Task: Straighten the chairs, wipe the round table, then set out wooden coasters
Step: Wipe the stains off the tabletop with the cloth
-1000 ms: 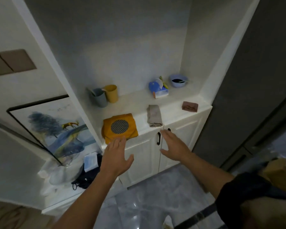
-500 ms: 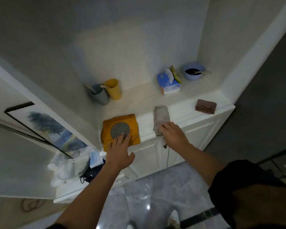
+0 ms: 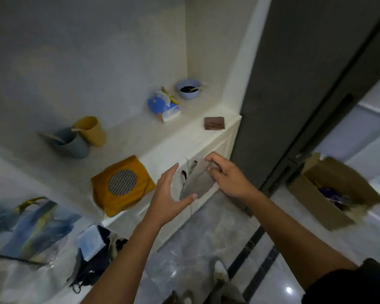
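A grey cloth hangs in the air in front of the white cabinet, off the shelf. My right hand pinches its upper right edge. My left hand is spread with straight fingers against the cloth's left side, thumb under its lower edge. A small brown folded cloth lies on the shelf at the right end. No chairs, round table or wooden coasters are in view.
On the shelf sit a yellow pad with a mesh disc, a blue cup, a yellow cup, a tissue pack and a blue bowl. An open cardboard box stands on the floor at right. A painting and bags lie lower left.
My right hand has lifted the grey cloth off the shelf and drawn it toward me. My left hand has left the yellow pad and moved right onto the cloth.
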